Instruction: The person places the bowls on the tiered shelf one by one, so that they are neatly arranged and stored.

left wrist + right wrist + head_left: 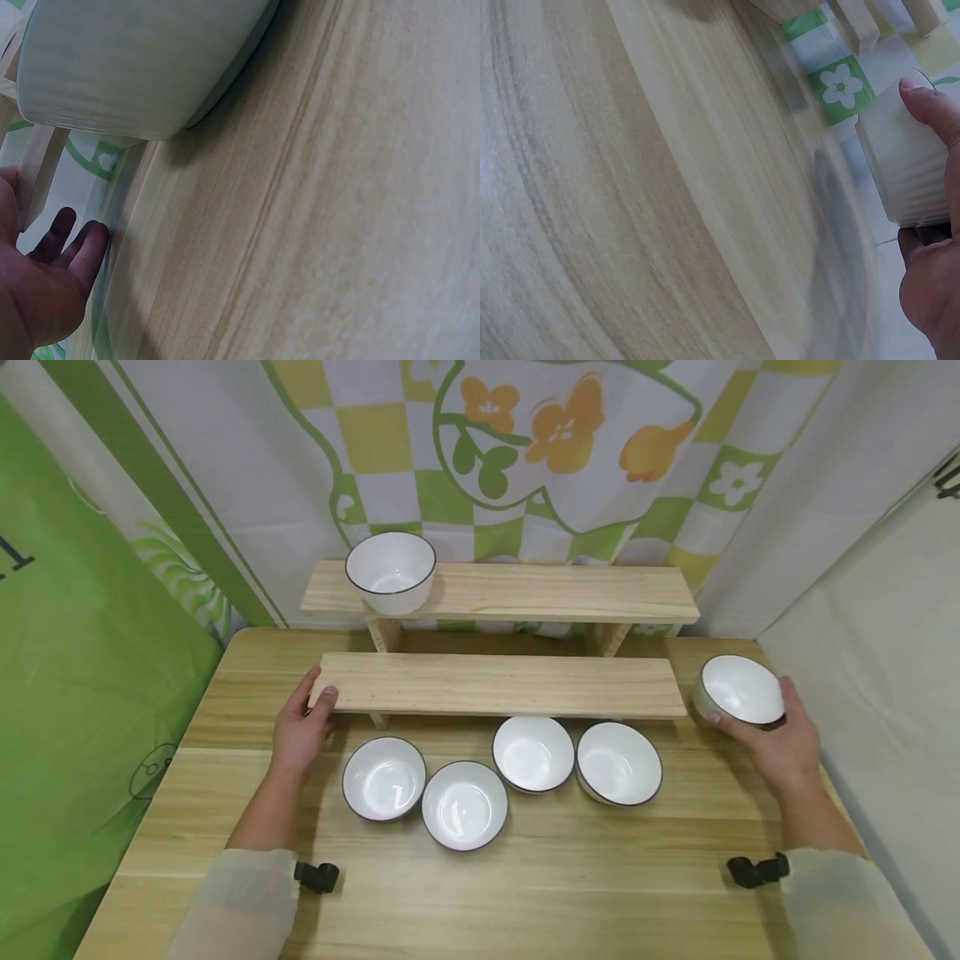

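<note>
My right hand [787,743] holds a white enamel-look bowl [742,689] with a dark rim, beyond the right end of a two-step wooden shelf. In the right wrist view the same bowl [904,154] is off the table, thumb near its rim and fingers by its base. My left hand [298,731] grips the left end of the lower shelf board [495,685], thumb on top. In the left wrist view some of that hand's fingers [90,251] extend past the board's end. Another bowl [392,568] stands on the left part of the upper board [555,592].
In front of the shelf, several bowls sit on the wooden table [570,893]: a left one [384,778], one lower beside it [465,806], one near the board [532,753] and a right one [618,762]. Behind hangs a patterned curtain [375,439]; a pale wall-like sheet stands right.
</note>
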Action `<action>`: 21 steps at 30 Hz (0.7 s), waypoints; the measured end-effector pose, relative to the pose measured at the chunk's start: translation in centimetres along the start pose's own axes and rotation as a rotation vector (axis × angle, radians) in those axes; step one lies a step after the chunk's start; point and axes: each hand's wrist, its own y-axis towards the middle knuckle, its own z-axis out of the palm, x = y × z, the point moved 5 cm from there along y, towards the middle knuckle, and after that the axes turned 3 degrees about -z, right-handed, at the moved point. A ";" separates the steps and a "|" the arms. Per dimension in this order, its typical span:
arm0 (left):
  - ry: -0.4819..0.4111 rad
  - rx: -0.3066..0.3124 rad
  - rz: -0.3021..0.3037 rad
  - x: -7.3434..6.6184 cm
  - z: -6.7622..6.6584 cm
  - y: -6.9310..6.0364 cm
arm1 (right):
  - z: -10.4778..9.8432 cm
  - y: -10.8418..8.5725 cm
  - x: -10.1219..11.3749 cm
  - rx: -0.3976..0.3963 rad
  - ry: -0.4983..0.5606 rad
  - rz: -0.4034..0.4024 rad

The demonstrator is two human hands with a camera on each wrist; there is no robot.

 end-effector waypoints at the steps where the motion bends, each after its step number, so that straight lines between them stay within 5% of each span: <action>1: -0.003 0.002 0.000 0.0 0.0 0.0 | -0.1 -0.1 0.1 -0.004 0.006 0.001; 21: -0.003 0.004 0.001 -0.1 0.0 -0.1 | -0.7 -0.7 2.1 -0.035 0.104 0.021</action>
